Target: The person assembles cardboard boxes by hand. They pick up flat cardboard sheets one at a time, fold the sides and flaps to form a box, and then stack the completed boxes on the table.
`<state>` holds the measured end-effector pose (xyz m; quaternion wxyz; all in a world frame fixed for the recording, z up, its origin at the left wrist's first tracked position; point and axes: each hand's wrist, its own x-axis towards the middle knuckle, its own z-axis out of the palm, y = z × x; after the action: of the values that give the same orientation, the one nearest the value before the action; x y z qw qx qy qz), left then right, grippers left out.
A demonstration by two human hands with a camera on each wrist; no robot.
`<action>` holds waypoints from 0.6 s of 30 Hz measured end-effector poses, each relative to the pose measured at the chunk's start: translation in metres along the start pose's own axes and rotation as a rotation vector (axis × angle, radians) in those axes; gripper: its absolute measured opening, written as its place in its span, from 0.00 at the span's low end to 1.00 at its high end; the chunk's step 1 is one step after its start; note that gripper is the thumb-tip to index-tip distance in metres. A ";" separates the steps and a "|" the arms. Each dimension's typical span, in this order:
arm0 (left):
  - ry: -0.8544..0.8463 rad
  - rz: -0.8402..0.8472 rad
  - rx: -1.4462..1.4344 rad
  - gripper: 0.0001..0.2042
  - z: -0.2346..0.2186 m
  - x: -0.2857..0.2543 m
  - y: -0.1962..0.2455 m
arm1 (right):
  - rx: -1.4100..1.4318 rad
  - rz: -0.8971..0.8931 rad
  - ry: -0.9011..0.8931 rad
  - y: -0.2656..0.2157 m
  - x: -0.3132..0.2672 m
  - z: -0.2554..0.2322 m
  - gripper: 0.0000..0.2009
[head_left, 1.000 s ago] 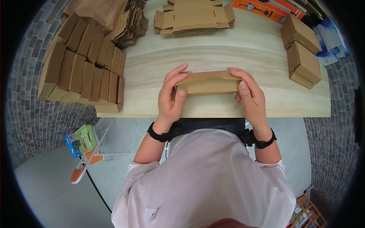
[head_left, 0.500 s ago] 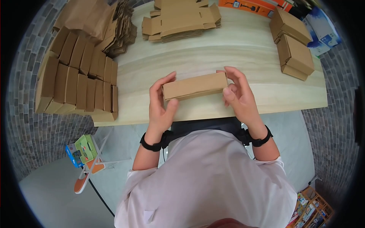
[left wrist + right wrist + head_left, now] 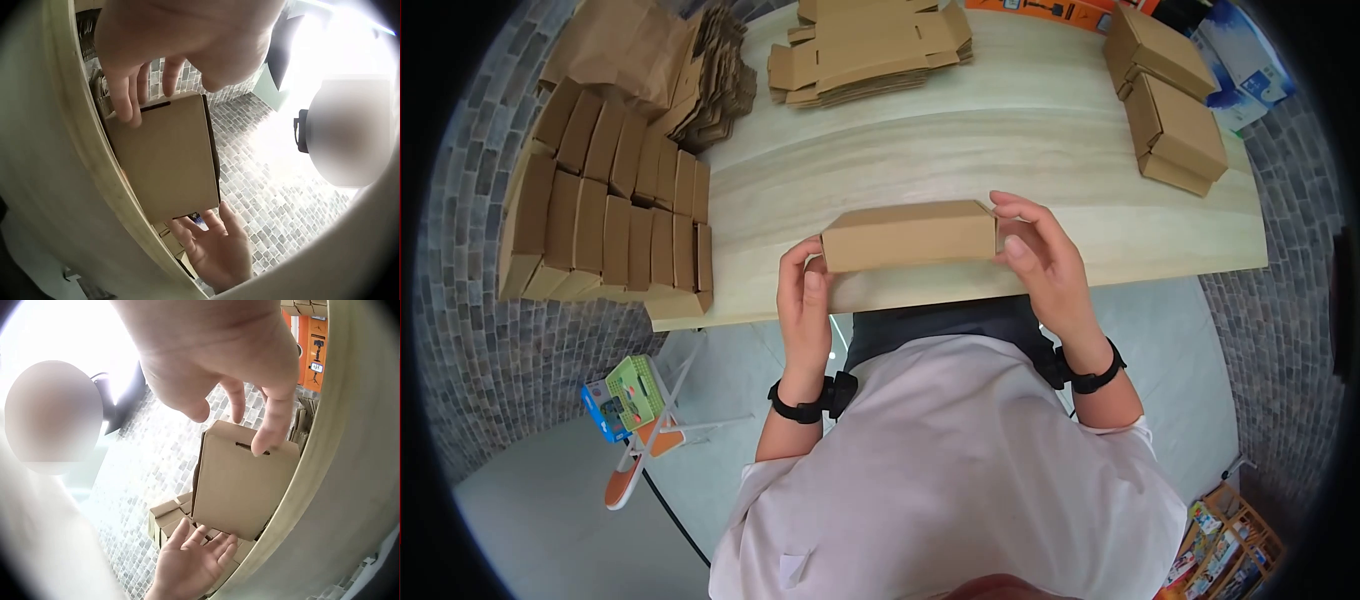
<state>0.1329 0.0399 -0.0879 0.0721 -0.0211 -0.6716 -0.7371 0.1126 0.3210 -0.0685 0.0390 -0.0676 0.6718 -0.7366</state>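
Left hand (image 3: 804, 312) lower, seemingly against oblong cardboard box (image 3: 910, 240).

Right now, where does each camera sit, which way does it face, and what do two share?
Head: worn on the head, looking forward and down at the table and box; shows the left hand, right hand, forearms and shirt.
Left wrist: on that wrist, looking past the left fingers along the box; right hand beyond.
Right wrist: on that wrist, looking past the right fingers the opposite way; left hand beyond.
Both wrist views share the box, hands and brick-patterned wall.
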 end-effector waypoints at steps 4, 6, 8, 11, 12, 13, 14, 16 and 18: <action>-0.090 0.009 0.179 0.20 -0.005 0.002 -0.005 | 0.012 -0.060 0.014 0.011 0.000 -0.006 0.18; -0.100 -0.026 0.165 0.19 -0.001 0.001 -0.001 | -0.041 -0.069 0.054 0.012 -0.002 -0.006 0.18; -0.072 -0.073 0.216 0.18 0.005 -0.001 0.005 | -0.096 -0.077 0.091 0.012 -0.003 -0.007 0.19; -0.104 -0.137 0.149 0.19 0.006 -0.005 0.006 | -0.259 0.041 0.080 0.012 -0.006 -0.008 0.22; -0.108 -0.134 0.146 0.19 0.008 -0.006 0.007 | -0.313 0.016 0.070 0.014 -0.006 -0.007 0.23; -0.122 -0.145 0.143 0.20 0.010 -0.007 0.009 | -0.373 -0.009 0.067 0.013 -0.007 -0.006 0.24; -0.146 -0.154 0.137 0.21 0.013 -0.007 0.011 | -0.406 -0.017 0.080 0.008 -0.007 -0.004 0.25; -0.187 -0.103 0.150 0.22 0.024 -0.002 0.022 | -0.431 -0.099 0.132 0.004 -0.007 -0.008 0.25; -0.244 -0.013 0.209 0.24 0.032 0.011 0.032 | -0.407 -0.121 0.155 -0.012 -0.010 -0.016 0.26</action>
<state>0.1243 0.0683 -0.0523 -0.0132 -0.0986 -0.7483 -0.6558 0.1202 0.3398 -0.0589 -0.0711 -0.0574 0.8023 -0.5898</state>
